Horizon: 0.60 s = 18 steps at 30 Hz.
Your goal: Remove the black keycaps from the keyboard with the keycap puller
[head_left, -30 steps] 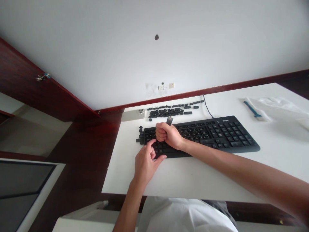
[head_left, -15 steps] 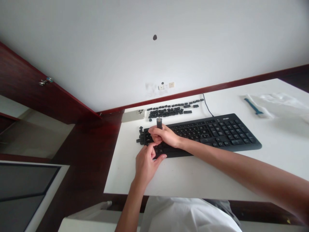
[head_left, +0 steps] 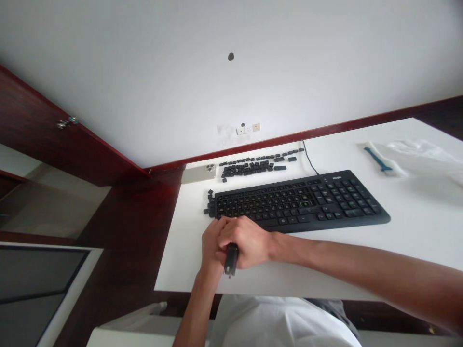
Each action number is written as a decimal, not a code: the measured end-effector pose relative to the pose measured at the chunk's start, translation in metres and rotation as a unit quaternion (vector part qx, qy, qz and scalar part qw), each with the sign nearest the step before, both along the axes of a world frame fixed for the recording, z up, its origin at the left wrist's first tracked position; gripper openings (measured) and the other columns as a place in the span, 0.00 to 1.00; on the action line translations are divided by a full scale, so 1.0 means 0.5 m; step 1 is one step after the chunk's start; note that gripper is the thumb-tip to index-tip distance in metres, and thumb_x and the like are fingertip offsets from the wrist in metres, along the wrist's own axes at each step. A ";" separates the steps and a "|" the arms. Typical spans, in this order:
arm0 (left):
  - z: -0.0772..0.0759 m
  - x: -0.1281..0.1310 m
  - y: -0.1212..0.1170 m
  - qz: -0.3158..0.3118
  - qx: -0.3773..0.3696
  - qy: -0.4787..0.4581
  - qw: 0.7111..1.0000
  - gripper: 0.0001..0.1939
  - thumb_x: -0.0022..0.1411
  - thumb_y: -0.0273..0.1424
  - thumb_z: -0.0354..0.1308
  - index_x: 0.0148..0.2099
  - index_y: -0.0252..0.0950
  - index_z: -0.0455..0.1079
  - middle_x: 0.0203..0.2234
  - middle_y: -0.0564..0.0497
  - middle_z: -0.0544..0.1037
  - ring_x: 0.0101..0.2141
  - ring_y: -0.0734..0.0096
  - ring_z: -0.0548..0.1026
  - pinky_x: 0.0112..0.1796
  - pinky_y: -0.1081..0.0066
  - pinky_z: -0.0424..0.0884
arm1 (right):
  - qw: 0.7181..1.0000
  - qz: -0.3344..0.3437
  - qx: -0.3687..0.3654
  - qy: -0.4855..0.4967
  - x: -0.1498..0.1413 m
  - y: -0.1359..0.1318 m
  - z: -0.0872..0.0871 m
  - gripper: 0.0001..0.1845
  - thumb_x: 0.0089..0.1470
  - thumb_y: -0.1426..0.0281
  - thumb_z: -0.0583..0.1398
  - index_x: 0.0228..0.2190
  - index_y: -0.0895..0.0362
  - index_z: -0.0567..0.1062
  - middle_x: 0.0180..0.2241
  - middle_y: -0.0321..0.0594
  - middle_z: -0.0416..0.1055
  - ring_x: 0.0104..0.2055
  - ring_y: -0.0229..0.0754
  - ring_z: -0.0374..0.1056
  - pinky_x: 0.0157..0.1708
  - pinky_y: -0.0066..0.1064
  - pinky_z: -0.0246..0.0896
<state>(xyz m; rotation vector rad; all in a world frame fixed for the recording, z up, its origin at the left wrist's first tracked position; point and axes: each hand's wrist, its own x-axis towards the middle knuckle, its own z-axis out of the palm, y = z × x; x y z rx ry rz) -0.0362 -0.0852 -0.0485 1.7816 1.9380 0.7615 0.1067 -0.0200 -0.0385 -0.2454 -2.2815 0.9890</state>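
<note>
My right hand (head_left: 249, 242) is closed around a short black stick-like tool (head_left: 230, 262), whose pale end points down toward me over the white desk. Against it, partly covered by it, is my left hand (head_left: 210, 243) with curled fingers; what they hold, if anything, is hidden. Both hands are at the front left edge of a black keyboard (head_left: 285, 219). Many of its left and middle keys are without caps, while the right-hand number block has its caps on. Several loose black keycaps (head_left: 210, 205) lie at the keyboard's left end.
Behind the keyboard, rows of loose keycaps (head_left: 246, 168) lie beside a phone (head_left: 198, 174). A cable (head_left: 309, 158) runs back from the keyboard. To the right are a blue tool (head_left: 378, 159) and a clear plastic bag (head_left: 430, 152). The white desk (head_left: 181, 270) ends close to my body.
My right hand has come back off the keys toward me, and the black tool has swung from pointing up to pointing down at me. Both hands are now pressed together.
</note>
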 end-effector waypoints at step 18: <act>0.041 -0.009 0.046 -0.169 0.038 -0.003 0.985 0.16 0.65 0.27 0.54 0.52 0.41 0.75 0.37 0.51 0.76 0.39 0.64 0.75 0.41 0.65 0.73 | 0.979 0.024 0.191 0.066 -0.006 -0.006 -0.015 0.15 0.59 0.69 0.60 0.21 0.54 0.74 0.21 0.35 0.76 0.23 0.38 0.69 0.29 0.35 0.56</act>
